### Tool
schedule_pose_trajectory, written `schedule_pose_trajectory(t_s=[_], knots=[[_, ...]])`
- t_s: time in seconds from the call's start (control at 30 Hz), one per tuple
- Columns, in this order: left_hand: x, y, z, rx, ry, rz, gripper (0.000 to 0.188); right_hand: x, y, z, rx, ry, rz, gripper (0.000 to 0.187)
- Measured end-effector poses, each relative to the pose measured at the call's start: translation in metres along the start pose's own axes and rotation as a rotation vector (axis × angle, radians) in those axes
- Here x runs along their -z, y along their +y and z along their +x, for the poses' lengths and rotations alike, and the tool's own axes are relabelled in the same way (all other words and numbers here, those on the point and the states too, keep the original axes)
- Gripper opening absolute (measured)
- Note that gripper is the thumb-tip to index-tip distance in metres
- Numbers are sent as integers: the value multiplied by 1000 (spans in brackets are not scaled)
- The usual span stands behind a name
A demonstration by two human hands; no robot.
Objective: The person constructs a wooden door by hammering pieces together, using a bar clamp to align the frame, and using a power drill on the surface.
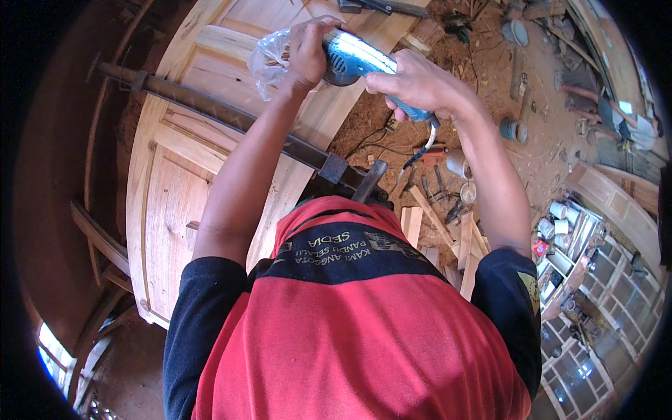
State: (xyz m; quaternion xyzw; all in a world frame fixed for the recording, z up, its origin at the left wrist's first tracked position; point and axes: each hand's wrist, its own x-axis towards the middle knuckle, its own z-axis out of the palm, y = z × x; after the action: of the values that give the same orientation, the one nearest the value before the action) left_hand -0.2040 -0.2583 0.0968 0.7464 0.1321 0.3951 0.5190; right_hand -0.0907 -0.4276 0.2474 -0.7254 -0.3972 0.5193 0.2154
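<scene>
Both hands (413,82) hold blue power tool (357,59).

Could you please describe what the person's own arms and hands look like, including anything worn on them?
Both forearms are bare, and the left hand and right hand wear no gloves. No watch or ring is visible. Short black sleeves cover the upper arms, part of a red and black shirt with yellow lettering across the back of the collar.

A pale wooden door (175,189) lies flat, a dark metal bar clamp (231,115) across it; wood offcuts (448,234) and tins (514,129) litter the dirt floor (504,91).
</scene>
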Motion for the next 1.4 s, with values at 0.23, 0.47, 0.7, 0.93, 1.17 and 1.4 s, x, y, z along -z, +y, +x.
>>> schedule_pose_trajectory(t_s=[0.23, 0.47, 0.7, 0.93, 1.17, 1.4], knots=[[-4, -36, -11, -76, -2, 192, 12, 0, 3, 4, -9, 8, -26, 39], [-2, -13, -8, -284, -9, 243, 11, 1, 11, 8, 1, -15, -14, 46], [-6, 14, -9, 213, -11, -252, 47, -1, 13, 10, -11, -13, -31, 40], [-9, -1, -14, 142, 80, -144, 48, -3, 17, 16, -20, -33, -8, 37], [-10, 19, -17, 226, 16, -208, 48, -13, 36, 28, -48, -15, -9, 35], [-8, 36, -7, 277, 62, -240, 45, -5, 22, 12, -18, -10, 12, 35]])
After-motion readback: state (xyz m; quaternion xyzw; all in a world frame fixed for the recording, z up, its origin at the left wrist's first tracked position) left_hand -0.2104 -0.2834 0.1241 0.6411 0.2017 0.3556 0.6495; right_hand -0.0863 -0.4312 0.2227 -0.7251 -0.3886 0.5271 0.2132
